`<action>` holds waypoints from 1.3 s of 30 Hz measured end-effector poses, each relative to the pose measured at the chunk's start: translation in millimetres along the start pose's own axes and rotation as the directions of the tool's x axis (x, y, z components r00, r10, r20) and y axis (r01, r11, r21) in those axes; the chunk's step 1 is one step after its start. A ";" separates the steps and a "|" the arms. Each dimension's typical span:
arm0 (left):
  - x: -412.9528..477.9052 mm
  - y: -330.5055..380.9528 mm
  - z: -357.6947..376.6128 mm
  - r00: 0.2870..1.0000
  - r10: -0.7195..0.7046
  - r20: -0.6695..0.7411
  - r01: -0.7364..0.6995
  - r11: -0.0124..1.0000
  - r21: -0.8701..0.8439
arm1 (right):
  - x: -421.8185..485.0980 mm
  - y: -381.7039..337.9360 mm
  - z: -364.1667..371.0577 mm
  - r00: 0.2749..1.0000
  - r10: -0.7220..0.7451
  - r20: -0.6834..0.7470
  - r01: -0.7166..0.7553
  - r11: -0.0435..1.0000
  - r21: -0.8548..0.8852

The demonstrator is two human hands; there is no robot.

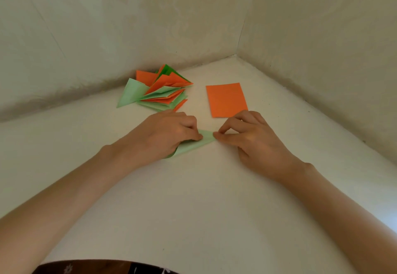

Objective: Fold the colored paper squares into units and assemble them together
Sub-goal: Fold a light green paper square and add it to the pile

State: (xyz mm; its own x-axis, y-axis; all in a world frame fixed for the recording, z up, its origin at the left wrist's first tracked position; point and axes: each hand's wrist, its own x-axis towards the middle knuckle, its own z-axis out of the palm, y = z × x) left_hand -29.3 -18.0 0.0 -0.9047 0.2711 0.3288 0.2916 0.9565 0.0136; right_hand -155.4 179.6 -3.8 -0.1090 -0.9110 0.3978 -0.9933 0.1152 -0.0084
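1. Head view: I log a white surface (214, 209) meeting two pale walls (107, 26) at its far corner.
2. Green paper (194, 145): pale, folded to a narrow pointed shape, flat on the surface near its middle, between my two hands.
3. Left hand (167, 136): fingers curled, thumb and fingertips gripping the paper's left part and covering most of it.
4. Right hand (247, 138): thumb and forefinger pinching the paper's right tip.
5. Orange square (226, 99): unfolded and flat, just beyond the right hand, toward the far corner.
6. Pile of folded units (159, 91): orange, pale green and dark green, fanned against the left wall's foot, beyond the left hand.
7. Dark patterned cloth (103, 267): at the near edge.
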 end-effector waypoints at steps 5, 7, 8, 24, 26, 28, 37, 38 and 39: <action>4.5 12.1 -17.6 0.997 -0.021 0.068 0.016 0.997 0.073 | -0.9 -4.8 0.8 0.998 -0.052 -0.041 0.048 0.994 -0.098; 11.3 25.3 -20.5 0.996 -0.020 0.084 0.017 0.999 0.034 | -1.2 -5.5 0.7 0.998 -0.054 -0.041 0.050 0.994 -0.092; 14.2 32.4 -20.1 0.995 -0.018 0.099 0.017 1.000 0.016 | -1.6 -5.9 0.5 0.998 -0.052 -0.041 0.049 0.995 -0.084; -7.4 55.0 -5.2 0.978 -0.183 0.099 0.180 0.983 0.046 | -5.6 -3.2 1.8 1.000 0.020 0.014 -0.020 0.998 -0.060; -16.7 53.7 -9.9 0.978 -0.184 0.098 0.177 0.982 0.069 | -5.5 -3.0 1.5 0.999 0.026 0.022 -0.025 0.998 -0.065; -31.3 53.7 -14.5 0.976 -0.195 0.095 0.188 0.979 0.076 | -5.5 -3.1 1.9 0.999 0.026 0.020 -0.024 0.998 -0.064; -81.0 58.2 -27.9 0.964 -0.266 0.028 0.258 0.952 0.165 | -5.0 -12.4 -0.1 1.000 0.016 -0.021 -0.019 0.987 -0.157; -76.3 59.0 -27.3 0.958 -0.287 -0.005 0.284 0.943 0.174 | -5.4 -16.1 -1.0 0.999 0.024 -0.036 -0.030 0.983 -0.179; -70.5 59.5 -26.5 0.948 -0.317 -0.036 0.318 0.929 0.187 | -6.0 -21.0 -2.2 0.998 0.042 -0.041 -0.049 0.978 -0.202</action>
State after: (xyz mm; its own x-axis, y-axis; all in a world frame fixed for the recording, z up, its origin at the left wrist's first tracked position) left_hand 60.0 16.9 2.7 -0.9387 -0.0500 0.3412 -0.0748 0.9954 -0.0598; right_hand -133.9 183.6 -3.9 -0.1491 -0.8883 0.4343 -0.9584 0.2380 0.1578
